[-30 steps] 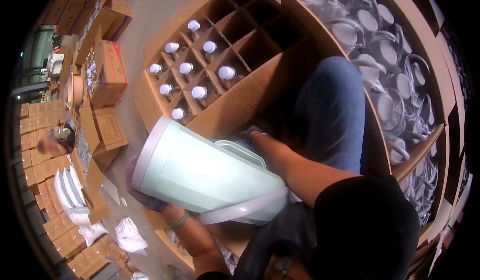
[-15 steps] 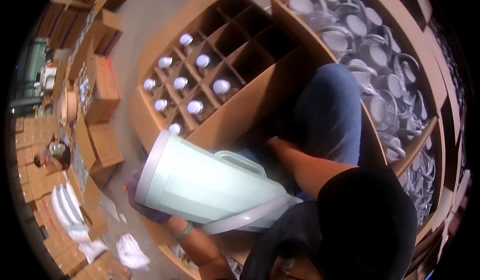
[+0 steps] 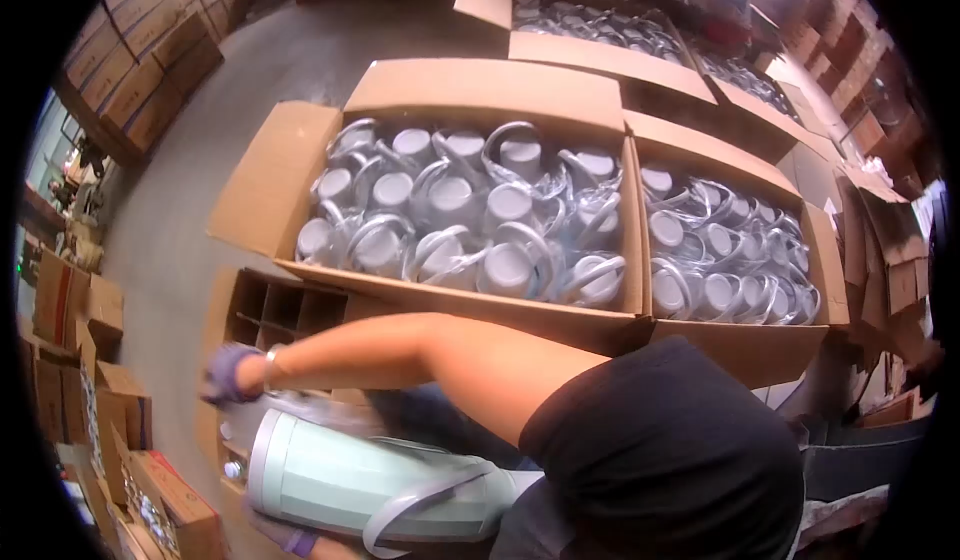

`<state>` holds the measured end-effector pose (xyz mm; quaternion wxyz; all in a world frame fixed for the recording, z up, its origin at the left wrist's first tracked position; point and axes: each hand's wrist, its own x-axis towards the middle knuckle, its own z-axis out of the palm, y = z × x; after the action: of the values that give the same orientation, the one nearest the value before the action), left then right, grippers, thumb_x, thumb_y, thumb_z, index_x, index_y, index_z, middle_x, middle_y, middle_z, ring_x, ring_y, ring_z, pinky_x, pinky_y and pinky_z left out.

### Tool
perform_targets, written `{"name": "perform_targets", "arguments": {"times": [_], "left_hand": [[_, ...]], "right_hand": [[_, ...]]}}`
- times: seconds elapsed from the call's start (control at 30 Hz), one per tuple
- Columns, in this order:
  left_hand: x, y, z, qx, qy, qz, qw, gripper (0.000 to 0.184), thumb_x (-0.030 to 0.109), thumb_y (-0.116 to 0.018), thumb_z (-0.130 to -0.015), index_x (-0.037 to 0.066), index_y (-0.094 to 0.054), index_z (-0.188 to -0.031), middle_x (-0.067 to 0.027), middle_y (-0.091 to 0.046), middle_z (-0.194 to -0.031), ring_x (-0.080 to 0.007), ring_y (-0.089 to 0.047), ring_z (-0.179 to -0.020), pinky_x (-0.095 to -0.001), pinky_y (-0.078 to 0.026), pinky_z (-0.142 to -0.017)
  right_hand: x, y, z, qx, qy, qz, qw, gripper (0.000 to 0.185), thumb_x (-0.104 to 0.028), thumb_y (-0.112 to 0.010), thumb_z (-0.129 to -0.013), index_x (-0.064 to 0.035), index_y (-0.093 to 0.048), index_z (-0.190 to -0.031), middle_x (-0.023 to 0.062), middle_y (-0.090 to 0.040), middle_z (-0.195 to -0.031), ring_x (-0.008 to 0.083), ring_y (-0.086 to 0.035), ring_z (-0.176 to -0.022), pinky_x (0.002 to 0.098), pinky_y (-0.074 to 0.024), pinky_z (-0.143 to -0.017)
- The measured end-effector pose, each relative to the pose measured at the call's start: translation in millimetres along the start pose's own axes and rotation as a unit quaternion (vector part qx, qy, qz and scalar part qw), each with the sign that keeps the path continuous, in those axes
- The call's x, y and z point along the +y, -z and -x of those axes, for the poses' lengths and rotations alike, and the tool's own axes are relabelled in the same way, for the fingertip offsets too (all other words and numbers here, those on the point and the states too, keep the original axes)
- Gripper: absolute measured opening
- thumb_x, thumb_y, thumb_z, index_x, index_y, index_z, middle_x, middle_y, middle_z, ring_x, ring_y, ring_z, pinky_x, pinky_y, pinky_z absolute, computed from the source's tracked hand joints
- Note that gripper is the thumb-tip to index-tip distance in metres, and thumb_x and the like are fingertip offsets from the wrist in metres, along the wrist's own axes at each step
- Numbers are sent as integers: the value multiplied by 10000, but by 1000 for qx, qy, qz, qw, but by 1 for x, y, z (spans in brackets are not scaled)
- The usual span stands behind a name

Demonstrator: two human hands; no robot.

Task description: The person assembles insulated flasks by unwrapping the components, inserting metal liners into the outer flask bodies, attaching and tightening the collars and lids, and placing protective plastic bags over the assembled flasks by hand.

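Observation:
A pale green jug (image 3: 370,485) with a grey rim and grey handle lies tilted across my lap, its wide end to the left. My left hand (image 3: 290,537), in a purple glove, holds its wide end from below, with most fingers hidden. Above the jug, my gloved right hand (image 3: 235,372) is at the divided carton (image 3: 215,335); motion blur hides its fingers and anything in them. A blurred clear, shiny shape (image 3: 310,410) lies between this hand and the jug. One white-capped bottle (image 3: 234,470) shows left of the jug.
Beyond my right arm stands an open carton (image 3: 480,85) of wrapped grey-lidded items with handles. Another such carton (image 3: 735,335) adjoins it at right. More open cartons stand behind (image 3: 610,55). Stacked boxes (image 3: 140,70) and grey floor (image 3: 180,230) are at left.
The view has swung right, showing more full cartons. My right hand has moved from beside the jug to the divided carton. My left hand still holds the jug, now lower in view.

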<state>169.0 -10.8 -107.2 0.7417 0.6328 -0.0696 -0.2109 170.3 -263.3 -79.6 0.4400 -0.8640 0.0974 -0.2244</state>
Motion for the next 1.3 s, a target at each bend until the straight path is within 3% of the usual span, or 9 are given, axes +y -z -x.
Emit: {"name": "perform_targets", "arguments": {"times": [0.23, 0.43, 0.53, 0.7, 0.73, 0.83, 0.93, 1.13, 1.3], "left_hand": [[59, -122, 38, -19, 121, 117, 986, 402, 345, -435, -957, 13, -640, -1056, -109, -653, -945, -223, -628, -827, -375, -517, -758], [81, -86, -21, -101, 37, 93, 990, 250, 240, -466, -960, 69, -610, -1072, -54, -627, -940, -164, -613, -869, -353, -525, -774], [81, -79, -86, -93, 14, 179, 979, 165, 155, -499, -959, 107, -594, -1085, -24, -616, -906, -129, -616, -838, -330, -545, -740], [102, -41, -118, -176, -104, 243, 948, 353, -18, -619, -861, 84, -586, -1197, -37, -641, -991, -136, -627, -820, -339, -571, -735], [107, -43, -110, -130, -106, 208, 963, 294, -29, -599, -857, 94, -591, -1123, -26, -614, -941, -124, -583, -782, -336, -559, -748], [100, -39, -106, -44, -156, 114, 980, 289, -16, -571, -855, 95, -610, -1119, -19, -592, -921, -137, -556, -777, -327, -524, -826], [105, -52, -66, 59, -457, -355, 814, 440, 2, -534, -845, 65, -577, -1279, -70, -600, -978, -197, -583, -840, -284, -470, -843], [96, -42, -59, -104, -426, -663, 606, 449, 151, -614, -840, 116, -584, -1287, -151, -604, -1002, -239, -611, -906, -369, -486, -801], [94, -30, -55, -107, -146, -360, 915, 813, 415, -720, -800, -56, -392, -1377, -232, -503, -1336, -327, -525, -1206, -366, -391, -1038]], "right_hand": [[-57, 116, 9, -220, 100, -138, 960, 434, -517, -715, -717, -124, -762, -894, 37, -702, -818, 158, -604, -722, 326, -481, -643], [-27, 91, 40, -272, -46, -428, 861, 249, -261, -639, -874, -23, -682, -933, 43, -653, -795, 134, -599, -724, 286, -493, -645], [13, 81, 38, -205, 106, -320, 919, 345, -354, -632, -898, -14, -690, -914, 29, -642, -792, 97, -579, -710, 242, -478, -647], [73, 49, 20, -239, -126, -248, 930, 325, -318, -643, -889, -27, -695, -1023, 61, -658, -848, 157, -602, -787, 292, -500, -738], [96, 41, 11, -184, 159, -109, 964, 273, -274, -662, -871, -40, -701, -1006, 105, -658, -933, 188, -611, -871, 300, -494, -776], [98, 50, -28, -28, 5, -111, 993, 316, -242, -671, -858, -50, -666, -1109, 166, -614, -1100, 238, -597, -987, 313, -486, -834], [11, 70, -30, 149, 122, -284, 939, 518, -281, -688, -858, -15, -527, -1272, 189, -517, -1273, 254, -565, -1075, 327, -476, -882], [-67, 68, -57, -81, -41, -458, 884, 394, -226, -718, -847, -30, -581, -1160, 79, -634, -1013, 167, -613, -928, 303, -516, -821], [-67, 62, -42, -145, -52, -542, 826, 181, -181, -698, -864, -64, -639, -989, 20, -640, -863, 127, -622, -809, 286, -539, -762]]}}
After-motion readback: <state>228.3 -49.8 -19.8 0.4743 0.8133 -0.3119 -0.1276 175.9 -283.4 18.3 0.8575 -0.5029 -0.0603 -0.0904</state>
